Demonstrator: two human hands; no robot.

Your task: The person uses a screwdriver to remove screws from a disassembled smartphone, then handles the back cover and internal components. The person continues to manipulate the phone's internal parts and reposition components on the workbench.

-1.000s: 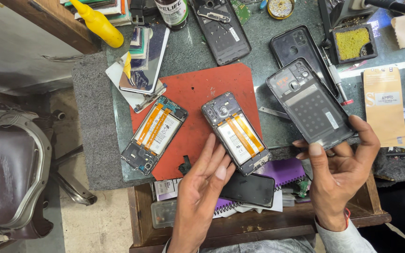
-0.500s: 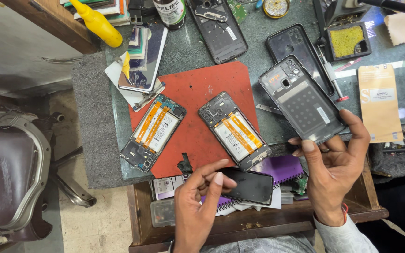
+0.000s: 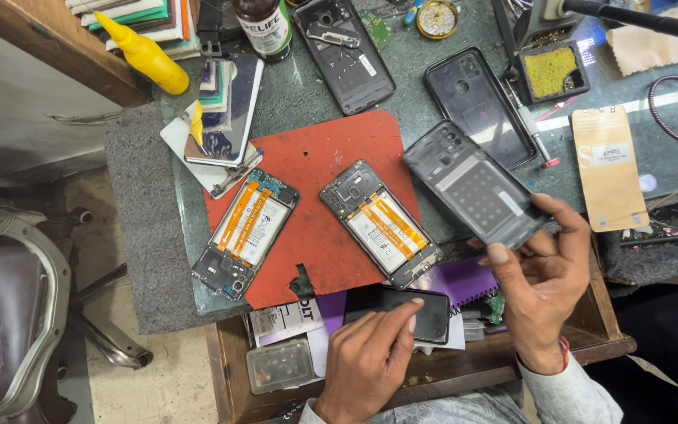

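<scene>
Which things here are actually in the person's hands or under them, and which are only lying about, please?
In hand:
right hand holds the phone back cover
left hand touches the black phone

Lying about:
two opened phones on the red mat
yellow bottle

We see bright, even light w/ soft shadows; glare on the far glass top (image 3: pixel 629 102); sharp centre, slight edge warp near left.

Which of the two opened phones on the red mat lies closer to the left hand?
The right-hand opened phone; its lower end lies just above the left hand. The other opened phone lies at the mat's left edge.
</scene>
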